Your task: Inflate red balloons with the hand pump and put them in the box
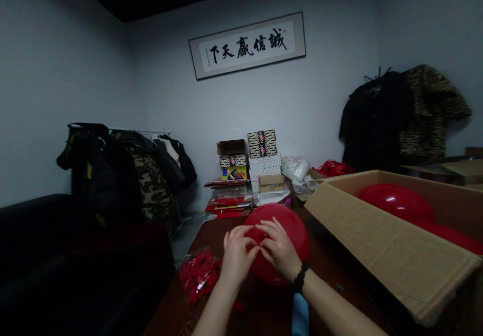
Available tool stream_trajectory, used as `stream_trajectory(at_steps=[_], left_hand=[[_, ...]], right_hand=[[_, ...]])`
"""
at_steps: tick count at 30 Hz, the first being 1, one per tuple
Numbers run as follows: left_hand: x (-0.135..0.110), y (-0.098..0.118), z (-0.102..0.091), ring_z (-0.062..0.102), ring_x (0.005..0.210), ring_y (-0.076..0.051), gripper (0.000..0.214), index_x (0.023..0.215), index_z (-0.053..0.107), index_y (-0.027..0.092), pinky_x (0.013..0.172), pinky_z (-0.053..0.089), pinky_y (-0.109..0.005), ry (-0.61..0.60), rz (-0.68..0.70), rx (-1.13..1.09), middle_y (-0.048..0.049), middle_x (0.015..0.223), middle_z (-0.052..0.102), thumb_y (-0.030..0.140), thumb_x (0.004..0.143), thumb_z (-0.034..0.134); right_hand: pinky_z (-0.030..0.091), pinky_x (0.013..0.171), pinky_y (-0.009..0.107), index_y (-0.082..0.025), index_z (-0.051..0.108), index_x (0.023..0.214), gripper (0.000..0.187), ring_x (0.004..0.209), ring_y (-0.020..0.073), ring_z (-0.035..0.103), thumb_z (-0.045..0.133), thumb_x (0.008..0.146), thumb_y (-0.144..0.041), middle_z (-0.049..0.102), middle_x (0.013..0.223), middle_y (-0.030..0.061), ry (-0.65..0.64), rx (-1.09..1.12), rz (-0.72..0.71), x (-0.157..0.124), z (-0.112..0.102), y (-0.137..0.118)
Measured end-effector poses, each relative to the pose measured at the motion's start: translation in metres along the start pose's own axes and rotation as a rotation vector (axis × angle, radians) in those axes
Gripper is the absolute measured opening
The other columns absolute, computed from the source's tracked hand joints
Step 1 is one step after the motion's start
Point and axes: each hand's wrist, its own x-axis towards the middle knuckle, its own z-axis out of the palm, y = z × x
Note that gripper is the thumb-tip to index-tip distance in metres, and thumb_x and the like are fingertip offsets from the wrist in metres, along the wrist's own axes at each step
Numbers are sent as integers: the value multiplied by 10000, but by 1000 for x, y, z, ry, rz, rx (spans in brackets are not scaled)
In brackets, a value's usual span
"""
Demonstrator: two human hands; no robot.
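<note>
Red balloon: the big round balloon (296, 228) is full of air and sits in the middle of the clock, on the side of the counter (326, 255) close to the person. Both hands are at its near side.
Left hand: the left hand (237, 250) is narrow, with thumb and pointer tip pinched at the balloon, around 8 o'clock. It seems to hold the neck, but that bit is too small to see well.
Right hand: the right hand (281, 250) is narrow too, pinching at the same spot from about 4 o'clock, its other fingers up against the red skin. A black wristband (301, 275) is on that arm.
Good pinching: I think one hand should squeeze the neck tight so no air sneaks out, while the other does the small, fiddly work. Soft finger pads are best; nails might pop it.
Clear bag: the shiny bag (199, 275) of small red things lies at 8 o'clock, near the left arm.
Blue thing: a light blue thing (301, 316) pokes out past the right arm, between 5 and 6 o'clock; I can't tell what it is.
Cardboard box: at 3 o'clock, the open box (388, 248) has more red balloons (396, 200) inside.
</note>
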Motion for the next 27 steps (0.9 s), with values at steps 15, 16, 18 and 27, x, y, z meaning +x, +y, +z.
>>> stream_trajectory(at_steps=[15, 16, 18, 27], left_hand=[[-7, 5, 16, 518, 1114, -265, 142, 633, 621, 207, 1008, 308, -570, 122, -13, -22, -71, 1121, 651, 90, 697, 573], [-7, 4, 17, 522, 1105, -258, 138, 634, 615, 204, 996, 338, -546, 136, -15, -36, -74, 1113, 649, 94, 702, 569], [-9, 2, 18, 525, 1094, -251, 135, 628, 608, 200, 975, 378, -506, 153, -24, -62, -78, 1097, 644, 102, 708, 563], [-11, -7, 16, 548, 1040, -229, 101, 660, 598, 200, 932, 421, -418, 80, -108, -344, -83, 1057, 605, 161, 733, 540]], right_hand=[[313, 1057, 549, -222, 607, 756, 73, 1198, 221, 443, 555, 801, -196, 593, 1211, 44, -18, -10, 74, -3, 1, -3], [310, 1059, 547, -220, 604, 744, 72, 1199, 223, 442, 562, 798, -198, 594, 1207, 43, -17, -11, 86, -2, 1, -3], [305, 1064, 542, -219, 598, 726, 75, 1202, 222, 441, 569, 790, -194, 595, 1206, 41, -19, -10, 101, -2, 3, -1], [273, 1073, 546, -217, 597, 724, 78, 1222, 231, 418, 564, 775, -168, 579, 1220, 52, -3, -4, 143, -1, 5, -1]])
